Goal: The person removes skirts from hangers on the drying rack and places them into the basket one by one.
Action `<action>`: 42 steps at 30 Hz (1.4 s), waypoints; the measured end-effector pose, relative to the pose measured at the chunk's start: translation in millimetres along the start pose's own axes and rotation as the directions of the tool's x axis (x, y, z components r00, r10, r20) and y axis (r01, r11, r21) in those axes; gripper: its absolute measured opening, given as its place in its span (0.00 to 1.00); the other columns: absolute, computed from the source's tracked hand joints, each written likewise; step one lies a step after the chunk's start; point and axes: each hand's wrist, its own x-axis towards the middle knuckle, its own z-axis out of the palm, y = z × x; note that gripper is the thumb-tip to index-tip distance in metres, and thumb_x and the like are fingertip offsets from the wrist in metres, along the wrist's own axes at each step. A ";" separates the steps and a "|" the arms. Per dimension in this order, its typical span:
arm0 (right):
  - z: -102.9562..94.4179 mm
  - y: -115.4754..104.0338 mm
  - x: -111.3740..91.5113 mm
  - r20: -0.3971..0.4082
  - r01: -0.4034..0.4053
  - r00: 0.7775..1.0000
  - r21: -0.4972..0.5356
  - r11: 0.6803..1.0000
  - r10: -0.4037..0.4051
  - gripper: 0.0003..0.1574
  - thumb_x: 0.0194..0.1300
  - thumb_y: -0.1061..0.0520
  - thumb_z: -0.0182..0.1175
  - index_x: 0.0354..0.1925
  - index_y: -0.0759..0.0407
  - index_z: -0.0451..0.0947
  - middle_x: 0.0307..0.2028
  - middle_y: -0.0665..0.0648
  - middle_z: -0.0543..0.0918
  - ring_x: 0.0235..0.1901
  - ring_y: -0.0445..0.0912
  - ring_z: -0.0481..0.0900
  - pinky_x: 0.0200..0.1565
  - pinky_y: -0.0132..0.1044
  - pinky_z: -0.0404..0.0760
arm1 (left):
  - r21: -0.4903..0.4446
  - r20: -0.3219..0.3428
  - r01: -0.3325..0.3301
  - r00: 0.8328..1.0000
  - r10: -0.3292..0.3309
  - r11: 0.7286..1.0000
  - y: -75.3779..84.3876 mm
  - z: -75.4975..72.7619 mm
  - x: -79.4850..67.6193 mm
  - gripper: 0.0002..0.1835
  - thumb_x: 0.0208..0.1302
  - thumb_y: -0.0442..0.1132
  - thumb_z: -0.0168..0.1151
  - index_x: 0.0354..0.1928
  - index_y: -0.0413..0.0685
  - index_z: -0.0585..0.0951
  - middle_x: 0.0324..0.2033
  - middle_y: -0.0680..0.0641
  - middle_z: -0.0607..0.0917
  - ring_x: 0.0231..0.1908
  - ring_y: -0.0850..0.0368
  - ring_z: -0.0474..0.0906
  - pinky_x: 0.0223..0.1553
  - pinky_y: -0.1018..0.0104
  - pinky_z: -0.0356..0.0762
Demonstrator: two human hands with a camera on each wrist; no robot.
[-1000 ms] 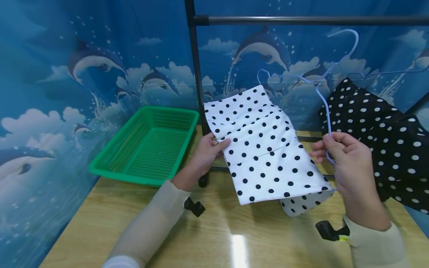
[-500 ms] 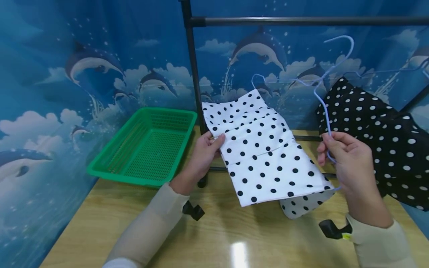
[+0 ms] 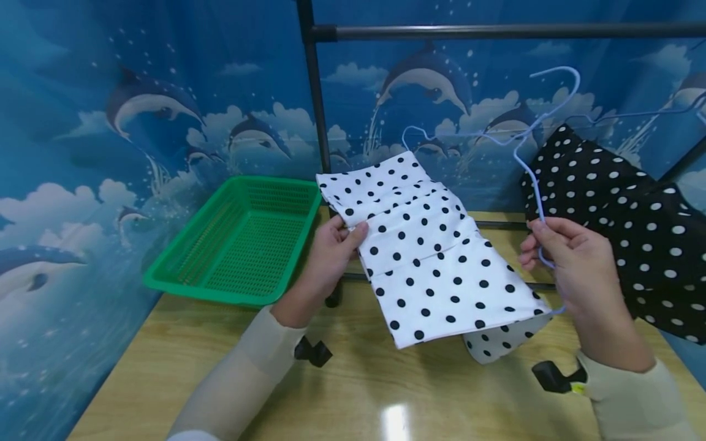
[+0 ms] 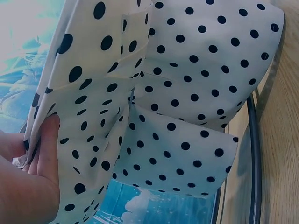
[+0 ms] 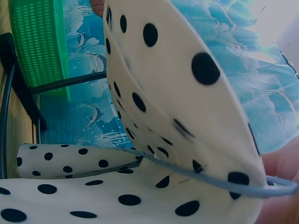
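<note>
In the head view a white garment with black dots (image 3: pixel 425 257) hangs folded over a pale lilac wire hanger (image 3: pixel 532 176). My left hand (image 3: pixel 328 254) pinches the garment's left edge, thumb on top. In the left wrist view, fingers (image 4: pixel 49 147) reach around its layered edge. My right hand (image 3: pixel 581 266) grips the hanger's right side between thumb and fingers, with the hook pointing up below the rack's bar. The right wrist view shows the hanger wire running through the garment's fold. Much of the hanger's lower bar is hidden inside the fabric.
A black clothes rack (image 3: pixel 469 32) stands behind, its post (image 3: pixel 315 98) between the basket and the garment. On the right hangs a black garment with white dots (image 3: pixel 623 214). A green plastic basket (image 3: pixel 234 298) sits on the wooden table (image 3: pixel 353 392) at left.
The hanger's hook has sunk lower and the hanger's left end has shifted left. The white garment has moved slightly left and down, with my left hand still pinching it.
</note>
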 end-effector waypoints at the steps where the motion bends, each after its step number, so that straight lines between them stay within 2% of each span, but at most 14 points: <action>1: -0.4 -0.2 0.2 0.006 -0.006 1.000 0.011 1.000 0.006 0.18 0.67 0.49 0.59 0.45 0.62 0.76 0.26 0.53 0.83 0.22 0.43 0.81 0.27 0.30 0.83 | 0.005 -0.005 -0.002 1.000 0.002 1.000 0.2 -0.7 -0.7 0.20 0.71 0.37 0.56 0.63 0.43 0.71 0.46 0.39 0.85 0.42 0.49 0.86 0.44 0.58 0.83; 4: -1.6 -0.3 0.7 0.022 -0.024 0.999 0.040 0.999 0.023 0.17 0.68 0.50 0.58 0.44 0.64 0.75 0.26 0.52 0.83 0.22 0.43 0.82 0.26 0.31 0.83 | 0.016 -0.014 -0.001 1.000 0.001 1.000 -0.3 -3.1 -1.3 0.20 0.71 0.37 0.57 0.63 0.43 0.71 0.46 0.40 0.86 0.42 0.50 0.86 0.43 0.60 0.83; 11: -4.2 1.1 2.3 0.063 -0.036 0.998 0.117 0.992 0.029 0.15 0.69 0.52 0.58 0.43 0.63 0.75 0.27 0.53 0.85 0.23 0.44 0.84 0.27 0.31 0.84 | 0.027 -0.023 -0.007 1.000 0.008 1.000 -2.8 -11.6 -2.4 0.22 0.72 0.39 0.55 0.65 0.45 0.69 0.48 0.43 0.85 0.44 0.51 0.85 0.46 0.57 0.82; 18: -4.4 2.4 2.7 0.059 -0.032 0.998 0.090 0.995 0.027 0.14 0.68 0.50 0.58 0.41 0.59 0.77 0.28 0.51 0.85 0.25 0.41 0.84 0.30 0.29 0.84 | 0.031 -0.041 -0.001 0.999 0.002 1.000 -1.2 -19.5 -4.0 0.22 0.72 0.38 0.54 0.65 0.44 0.69 0.48 0.41 0.85 0.43 0.50 0.86 0.43 0.61 0.83; 21: -2.8 3.0 3.6 0.058 -0.033 0.998 0.115 0.993 0.027 0.13 0.69 0.51 0.58 0.41 0.60 0.76 0.28 0.52 0.85 0.25 0.42 0.84 0.31 0.30 0.84 | 0.037 -0.053 0.004 0.999 -0.002 0.999 -0.5 -22.1 -5.2 0.22 0.72 0.39 0.55 0.65 0.44 0.69 0.48 0.41 0.85 0.43 0.50 0.85 0.43 0.62 0.83; 29: -1.1 4.1 3.8 0.041 -0.021 0.999 0.102 0.995 0.017 0.14 0.68 0.50 0.58 0.42 0.60 0.76 0.28 0.51 0.85 0.25 0.41 0.84 0.31 0.30 0.84 | 0.063 -0.089 0.044 0.995 -0.039 0.997 -2.8 -32.4 -4.9 0.22 0.72 0.39 0.55 0.65 0.44 0.70 0.47 0.41 0.85 0.43 0.50 0.86 0.43 0.63 0.83; 35: 0.2 2.5 1.2 0.025 -0.035 0.999 0.103 0.994 0.032 0.14 0.68 0.50 0.58 0.42 0.60 0.76 0.28 0.51 0.85 0.25 0.42 0.84 0.31 0.30 0.84 | 0.124 -0.151 0.080 0.987 -0.061 0.989 -5.4 -38.2 -2.3 0.23 0.70 0.40 0.59 0.64 0.45 0.69 0.43 0.41 0.87 0.40 0.53 0.86 0.41 0.66 0.83; 39: 3.7 2.2 -0.8 0.014 -0.028 1.000 0.103 0.994 0.027 0.14 0.68 0.51 0.58 0.42 0.61 0.76 0.28 0.52 0.84 0.24 0.42 0.83 0.31 0.30 0.84 | 0.168 -0.213 0.037 0.977 -0.001 0.985 -7.2 -39.2 -0.4 0.27 0.67 0.37 0.63 0.62 0.45 0.62 0.39 0.38 0.87 0.32 0.54 0.85 0.36 0.66 0.81; 42: 5.4 2.8 -2.0 0.016 -0.016 1.000 0.110 0.994 0.014 0.15 0.68 0.51 0.58 0.42 0.63 0.75 0.28 0.53 0.84 0.24 0.43 0.83 0.30 0.31 0.84 | 0.259 -0.185 -0.023 0.980 0.073 0.966 -9.5 -40.4 -0.7 0.35 0.64 0.34 0.65 0.67 0.49 0.56 0.38 0.37 0.87 0.30 0.52 0.84 0.32 0.66 0.78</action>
